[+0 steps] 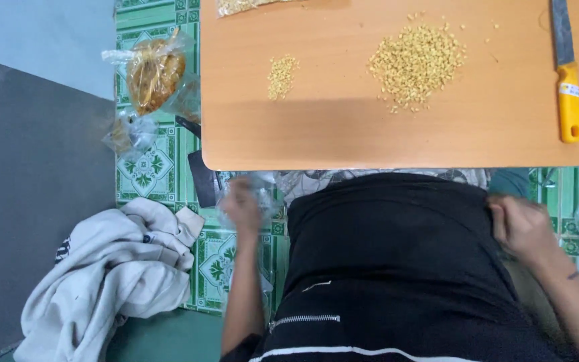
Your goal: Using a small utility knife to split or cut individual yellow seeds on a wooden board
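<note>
Green patterned floor mat [149,167] below a low orange-brown tabletop [343,134], grey wall at 9 o'clock. On the tabletop: a large pile of pale yellow grains [415,64] toward 1 o'clock, a small pile [281,76] near 12 o'clock, a yellow-handled knife [566,74] at 2 o'clock. Below the table edge, left hand [244,206] blurred, fingers curled around a crumpled clear plastic bag [260,196], gripping it just under the edge at 10 o'clock from the dark clothing. Right hand [521,224] at 3 o'clock, fingers bent against the black garment [397,255]; whether pinching it, cannot tell. Off-white cloth [112,268] heaped at 8 o'clock; bagged brown food [154,70] at 10 o'clock.
</note>
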